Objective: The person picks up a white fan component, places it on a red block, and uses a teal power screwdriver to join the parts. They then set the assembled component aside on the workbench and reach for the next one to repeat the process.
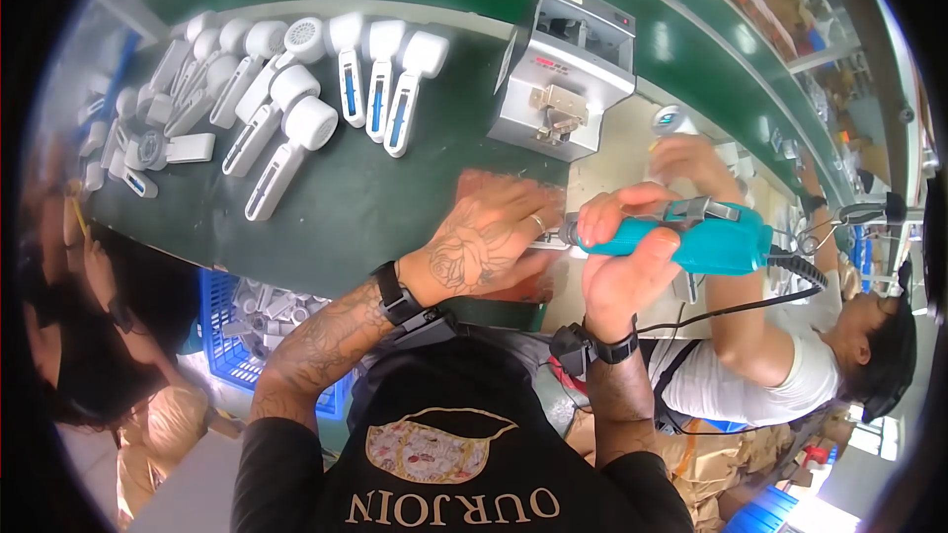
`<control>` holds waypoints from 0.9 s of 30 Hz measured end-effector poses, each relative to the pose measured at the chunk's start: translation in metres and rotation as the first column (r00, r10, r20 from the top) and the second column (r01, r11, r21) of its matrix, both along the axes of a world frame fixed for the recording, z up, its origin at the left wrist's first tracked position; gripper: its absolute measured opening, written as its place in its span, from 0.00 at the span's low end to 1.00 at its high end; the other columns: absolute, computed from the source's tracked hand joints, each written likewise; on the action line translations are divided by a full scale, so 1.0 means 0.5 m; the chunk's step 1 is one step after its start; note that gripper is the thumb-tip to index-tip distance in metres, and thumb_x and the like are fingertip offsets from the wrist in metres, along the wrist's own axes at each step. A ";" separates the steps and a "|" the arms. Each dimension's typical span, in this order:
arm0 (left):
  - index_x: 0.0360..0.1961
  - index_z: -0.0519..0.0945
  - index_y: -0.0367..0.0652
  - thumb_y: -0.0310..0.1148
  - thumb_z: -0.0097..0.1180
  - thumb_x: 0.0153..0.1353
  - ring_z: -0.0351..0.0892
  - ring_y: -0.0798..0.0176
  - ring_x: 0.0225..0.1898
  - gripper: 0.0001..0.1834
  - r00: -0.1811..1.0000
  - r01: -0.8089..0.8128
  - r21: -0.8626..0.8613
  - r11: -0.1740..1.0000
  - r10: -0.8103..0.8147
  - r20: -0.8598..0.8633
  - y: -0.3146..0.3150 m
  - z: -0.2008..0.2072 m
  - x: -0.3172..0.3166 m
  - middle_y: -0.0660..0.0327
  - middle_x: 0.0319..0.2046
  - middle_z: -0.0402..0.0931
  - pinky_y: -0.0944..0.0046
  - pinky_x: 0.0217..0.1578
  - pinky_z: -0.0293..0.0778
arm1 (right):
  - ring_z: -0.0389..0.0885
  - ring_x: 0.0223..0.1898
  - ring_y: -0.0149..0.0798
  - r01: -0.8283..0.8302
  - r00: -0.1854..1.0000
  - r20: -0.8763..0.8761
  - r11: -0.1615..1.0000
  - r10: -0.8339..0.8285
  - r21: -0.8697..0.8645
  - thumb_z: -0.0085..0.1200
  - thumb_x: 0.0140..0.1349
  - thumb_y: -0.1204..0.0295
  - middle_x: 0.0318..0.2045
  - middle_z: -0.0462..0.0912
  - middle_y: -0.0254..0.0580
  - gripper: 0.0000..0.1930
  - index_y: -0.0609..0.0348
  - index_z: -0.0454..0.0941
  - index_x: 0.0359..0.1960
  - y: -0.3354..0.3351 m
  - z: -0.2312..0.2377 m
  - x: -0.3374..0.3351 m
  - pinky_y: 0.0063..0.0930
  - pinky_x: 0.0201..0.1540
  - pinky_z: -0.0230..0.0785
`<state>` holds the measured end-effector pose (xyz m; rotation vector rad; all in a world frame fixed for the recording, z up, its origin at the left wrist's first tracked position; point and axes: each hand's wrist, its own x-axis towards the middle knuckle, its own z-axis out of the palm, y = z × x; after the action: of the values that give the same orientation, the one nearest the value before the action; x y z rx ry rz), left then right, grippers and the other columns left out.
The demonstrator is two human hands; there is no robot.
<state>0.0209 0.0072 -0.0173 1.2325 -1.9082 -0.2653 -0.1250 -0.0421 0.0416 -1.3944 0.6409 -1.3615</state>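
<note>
My right hand grips a teal electric screwdriver, held sideways with its tip pointing left toward my left hand. My left hand lies flat, fingers together, pressing down on something at the edge of the green belt; what is under it is hidden. The screwdriver's black cable trails off to the right. Both wrists wear black bands.
Several white handheld fan housings lie in rows on the belt at upper left. A grey metal machine stands behind my hands. A blue crate of white parts sits below the belt. A co-worker in a white shirt works at my right.
</note>
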 end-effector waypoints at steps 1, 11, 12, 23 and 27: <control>0.49 0.78 0.39 0.34 0.69 0.50 0.80 0.47 0.49 0.24 1.000 0.009 -0.004 1.000 -0.009 -0.023 -0.001 0.000 -0.001 0.52 0.47 0.79 0.50 0.53 0.76 | 0.69 0.19 0.34 -0.030 0.999 0.030 0.999 0.029 0.037 0.53 0.61 0.35 0.17 0.70 0.37 0.35 0.61 0.68 0.43 -0.004 -0.008 -0.006 0.31 0.25 0.65; 0.47 0.74 0.36 0.33 0.67 0.50 0.76 0.43 0.49 0.24 0.998 0.069 0.090 0.994 -0.068 -0.009 0.003 0.009 0.008 0.49 0.42 0.76 0.49 0.51 0.76 | 0.71 0.19 0.36 -0.091 0.995 0.047 0.996 0.090 0.010 0.56 0.62 0.38 0.17 0.70 0.38 0.36 0.66 0.70 0.45 -0.005 -0.007 -0.009 0.33 0.23 0.66; 0.46 0.74 0.36 0.33 0.67 0.50 0.76 0.43 0.49 0.23 0.997 0.080 0.117 0.990 -0.080 -0.006 0.004 0.016 0.009 0.49 0.42 0.76 0.48 0.51 0.76 | 0.71 0.19 0.36 -0.089 0.995 0.047 0.996 0.088 0.011 0.56 0.62 0.38 0.17 0.70 0.38 0.36 0.66 0.70 0.45 -0.005 -0.006 -0.009 0.33 0.23 0.66; 0.44 0.79 0.39 0.34 0.67 0.52 0.76 0.42 0.50 0.19 0.997 0.038 0.110 0.993 -0.031 -0.071 0.001 0.013 -0.006 0.50 0.45 0.77 0.48 0.52 0.75 | 0.68 0.19 0.34 -0.091 0.996 0.024 0.996 0.091 -0.006 0.51 0.63 0.35 0.18 0.69 0.38 0.38 0.66 0.69 0.46 -0.007 -0.011 -0.014 0.32 0.24 0.64; 0.44 0.80 0.40 0.35 0.67 0.54 0.76 0.45 0.49 0.17 0.994 0.032 0.143 0.989 -0.017 -0.107 -0.001 0.014 -0.001 0.53 0.45 0.78 0.49 0.51 0.74 | 0.68 0.19 0.35 -0.074 0.995 0.059 0.997 0.075 -0.026 0.50 0.62 0.34 0.18 0.70 0.38 0.39 0.66 0.69 0.46 -0.023 0.014 -0.015 0.31 0.25 0.64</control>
<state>0.0205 0.0066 -0.0102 1.2643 -1.8400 -0.4803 -0.1328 -0.0536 0.0489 -1.3781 0.5300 -1.3500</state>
